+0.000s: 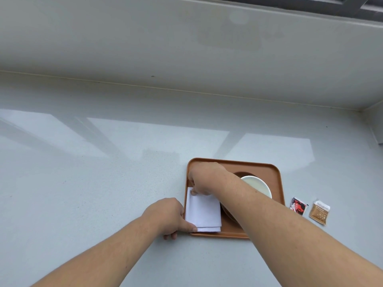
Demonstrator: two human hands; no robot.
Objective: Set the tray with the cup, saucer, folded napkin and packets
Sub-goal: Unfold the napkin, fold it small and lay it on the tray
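Observation:
An orange-brown tray (pixel 275 179) lies on the pale counter. A white folded napkin (pixel 204 212) rests in the tray's left part. My right hand (pixel 204 179) pinches the napkin's far left corner; its forearm crosses over the tray. My left hand (pixel 167 217) holds the napkin's near left corner at the tray's left rim. A white cup (pixel 259 186) stands on a dark brown saucer (pixel 228 214), both partly hidden by my right forearm. Two packets lie on the counter right of the tray: a red one (pixel 298 206) and a tan one (pixel 319 212).
The pale grey counter (pixel 103 172) stretches far to the left and toward me. A low wall ledge (pixel 186 59) runs along the back, and a side wall (pixel 375 125) closes the right corner.

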